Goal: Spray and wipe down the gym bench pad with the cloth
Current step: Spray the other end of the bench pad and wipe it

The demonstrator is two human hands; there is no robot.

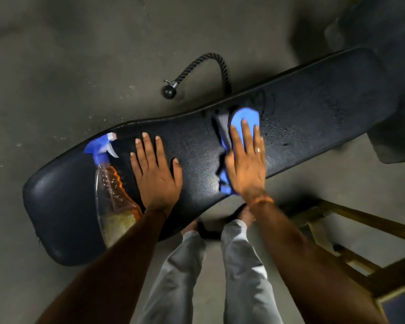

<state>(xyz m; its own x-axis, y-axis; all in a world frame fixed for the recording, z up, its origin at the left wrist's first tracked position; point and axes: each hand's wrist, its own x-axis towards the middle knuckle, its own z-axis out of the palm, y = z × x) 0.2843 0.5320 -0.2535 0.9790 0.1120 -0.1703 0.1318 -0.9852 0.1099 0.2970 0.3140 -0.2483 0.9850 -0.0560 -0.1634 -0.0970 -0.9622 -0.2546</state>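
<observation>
The gym bench pad (197, 146) is stretched across the view over the concrete floor (56, 54), droplets visible toward its far right end. The blue cloth (244, 118) is pressed flat under the right hand (244, 160), fingers spread. The left hand (156, 171) is laid open, holding nothing, apparently as a brace, beside the spray bottle (114, 188) lying on the pad.

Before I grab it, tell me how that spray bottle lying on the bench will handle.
The spray bottle looks light, holding little liquid. Lying on its rounded side, it may roll off the bench pad. Its clear plastic probably flexes when squeezed.
</observation>
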